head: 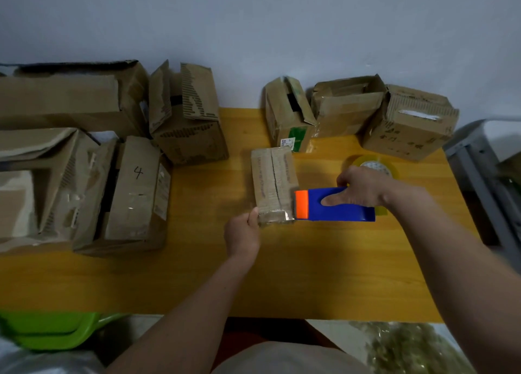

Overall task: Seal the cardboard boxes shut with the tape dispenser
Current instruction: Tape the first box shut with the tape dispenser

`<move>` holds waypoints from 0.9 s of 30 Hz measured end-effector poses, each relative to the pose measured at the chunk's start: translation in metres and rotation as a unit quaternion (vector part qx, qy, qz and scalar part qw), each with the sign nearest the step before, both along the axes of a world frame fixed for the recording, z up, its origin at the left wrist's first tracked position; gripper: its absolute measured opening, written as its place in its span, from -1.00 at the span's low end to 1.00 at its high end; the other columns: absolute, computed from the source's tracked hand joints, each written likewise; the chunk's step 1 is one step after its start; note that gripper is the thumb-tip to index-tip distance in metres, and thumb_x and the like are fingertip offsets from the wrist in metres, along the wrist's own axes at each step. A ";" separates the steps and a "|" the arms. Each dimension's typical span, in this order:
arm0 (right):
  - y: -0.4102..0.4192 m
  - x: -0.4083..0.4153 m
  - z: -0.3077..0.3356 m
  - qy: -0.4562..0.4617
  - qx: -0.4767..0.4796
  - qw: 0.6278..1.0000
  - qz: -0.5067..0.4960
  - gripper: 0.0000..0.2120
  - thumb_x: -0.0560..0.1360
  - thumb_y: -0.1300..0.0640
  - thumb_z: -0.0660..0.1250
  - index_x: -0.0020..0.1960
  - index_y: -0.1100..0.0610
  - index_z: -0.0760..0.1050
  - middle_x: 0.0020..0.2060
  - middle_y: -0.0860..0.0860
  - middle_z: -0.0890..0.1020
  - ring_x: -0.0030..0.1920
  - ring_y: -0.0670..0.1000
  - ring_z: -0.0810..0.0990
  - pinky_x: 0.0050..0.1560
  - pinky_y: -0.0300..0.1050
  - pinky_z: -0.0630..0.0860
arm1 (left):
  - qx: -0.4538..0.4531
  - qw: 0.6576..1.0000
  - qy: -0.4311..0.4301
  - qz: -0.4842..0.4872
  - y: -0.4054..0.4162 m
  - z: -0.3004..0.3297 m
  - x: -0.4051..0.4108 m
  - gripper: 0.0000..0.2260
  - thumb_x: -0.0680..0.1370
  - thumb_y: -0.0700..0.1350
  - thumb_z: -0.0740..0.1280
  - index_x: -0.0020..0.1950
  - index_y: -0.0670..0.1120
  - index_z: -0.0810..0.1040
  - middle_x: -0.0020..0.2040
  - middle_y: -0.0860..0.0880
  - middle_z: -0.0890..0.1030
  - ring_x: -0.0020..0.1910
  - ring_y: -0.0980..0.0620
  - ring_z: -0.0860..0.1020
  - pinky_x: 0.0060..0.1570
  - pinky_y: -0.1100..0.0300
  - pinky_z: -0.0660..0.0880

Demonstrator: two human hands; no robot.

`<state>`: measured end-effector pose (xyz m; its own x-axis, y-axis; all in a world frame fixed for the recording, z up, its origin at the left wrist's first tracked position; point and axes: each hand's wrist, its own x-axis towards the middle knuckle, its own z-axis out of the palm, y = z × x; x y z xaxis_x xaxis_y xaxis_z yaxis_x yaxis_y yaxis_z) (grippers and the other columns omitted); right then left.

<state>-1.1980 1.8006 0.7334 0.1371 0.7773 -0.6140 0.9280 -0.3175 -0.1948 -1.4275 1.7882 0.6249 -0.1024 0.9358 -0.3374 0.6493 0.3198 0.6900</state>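
A small flat cardboard box [273,181] lies in the middle of the wooden table [197,283], its flaps closed with a seam running front to back. My left hand [243,232] holds its near left corner. My right hand [363,187] grips a blue tape dispenser [335,204] with an orange front end, which sits at the box's near right edge. Shiny tape shows on the box's near end.
Several open boxes stand at the left [132,193] and along the wall at the back [186,114], [408,122]. A roll of clear tape [375,166] lies behind my right hand. A grey metal frame [479,176] is at the right, a green stool [53,331] at the lower left.
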 end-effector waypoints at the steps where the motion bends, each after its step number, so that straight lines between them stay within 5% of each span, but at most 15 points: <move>1: 0.002 0.001 0.000 0.003 -0.002 1.000 -0.002 -0.38 0.38 -0.30 0.37 0.23 0.12 0.46 -0.02 0.03 0.56 0.02 0.06 0.55 0.08 0.01 0.54 | 0.000 1.000 -0.003 -0.003 0.000 -0.003 0.001 -0.61 0.66 0.00 0.14 -0.21 -0.17 0.60 -0.26 -0.12 0.60 -0.32 -0.04 0.50 -0.36 0.14 0.31; 5: 0.006 0.003 -0.002 0.012 -0.013 1.000 -0.001 -0.37 0.37 -0.30 0.38 0.23 0.14 0.46 -0.02 0.05 0.56 0.01 0.07 0.55 0.05 0.00 0.54 | -0.014 0.999 0.040 -0.014 -0.003 -0.008 0.005 -0.58 0.68 -0.03 0.06 -0.12 -0.20 0.61 -0.15 -0.19 0.64 -0.24 -0.12 0.53 -0.28 0.11 0.38; 10: 0.006 -0.001 -0.010 0.037 -0.005 0.999 -0.004 -0.43 0.39 -0.27 0.38 0.18 0.13 0.47 -0.12 0.01 0.57 -0.06 0.03 0.57 -0.09 -0.11 0.50 | -0.195 0.962 0.157 -0.112 0.010 -0.011 -0.004 -0.70 0.62 0.01 0.14 0.16 -0.14 0.54 0.16 -0.14 0.58 0.12 -0.16 0.55 0.04 0.08 0.48; 12: 0.007 -0.001 -0.011 0.040 -0.002 0.999 -0.004 -0.45 0.39 -0.28 0.38 0.16 0.11 0.48 -0.15 -0.01 0.57 -0.09 0.02 0.57 -0.12 -0.12 0.49 | -0.110 0.977 0.168 -0.066 0.007 -0.011 -0.011 -0.61 0.56 -0.15 0.24 0.39 -0.12 0.39 0.35 -0.12 0.44 0.31 -0.12 0.42 0.23 0.05 0.42; 14: 0.008 0.002 -0.012 0.043 -0.004 0.999 -0.004 -0.44 0.38 -0.28 0.39 0.17 0.11 0.47 -0.12 0.00 0.57 -0.08 0.01 0.57 -0.11 -0.12 0.50 | 0.082 0.983 0.127 -0.102 0.000 -0.011 -0.009 -0.39 0.52 -0.34 0.19 0.55 -0.09 0.13 0.54 -0.05 0.19 0.52 -0.02 0.13 0.44 0.13 0.16; 18: 0.008 0.007 -0.012 0.054 -0.012 0.998 -0.011 -0.46 0.37 -0.28 0.39 0.15 0.08 0.46 -0.14 -0.03 0.56 -0.12 -0.03 0.56 -0.18 -0.16 0.47 | 0.179 0.874 0.225 -0.392 -0.004 -0.020 -0.002 -0.27 0.54 -0.33 0.10 0.52 -0.06 -0.32 0.56 -0.03 -0.29 0.44 0.08 -0.46 0.44 0.09 -0.32; 22: 0.008 0.017 -0.008 0.079 -0.045 0.996 -0.013 -0.55 0.36 -0.25 0.43 0.04 0.06 0.48 -0.16 -0.05 0.58 -0.14 -0.05 0.57 -0.25 -0.21 0.46 | 0.178 0.818 0.310 -0.451 0.008 -0.022 -0.013 -0.26 0.58 -0.21 0.12 0.45 -0.09 -0.44 0.50 -0.08 -0.39 0.46 -0.02 -0.43 0.46 -0.02 -0.33; 27: 0.001 0.035 -0.001 0.100 -0.074 0.992 -0.011 -0.67 0.36 -0.22 0.44 -0.14 0.03 0.53 -0.23 -0.05 0.63 -0.20 -0.07 0.60 -0.28 -0.23 0.45 | 0.154 0.805 0.326 -0.471 0.012 -0.018 -0.015 -0.14 0.54 -0.11 0.23 0.43 -0.07 -0.49 0.50 -0.07 -0.41 0.44 -0.01 -0.47 0.45 -0.03 -0.37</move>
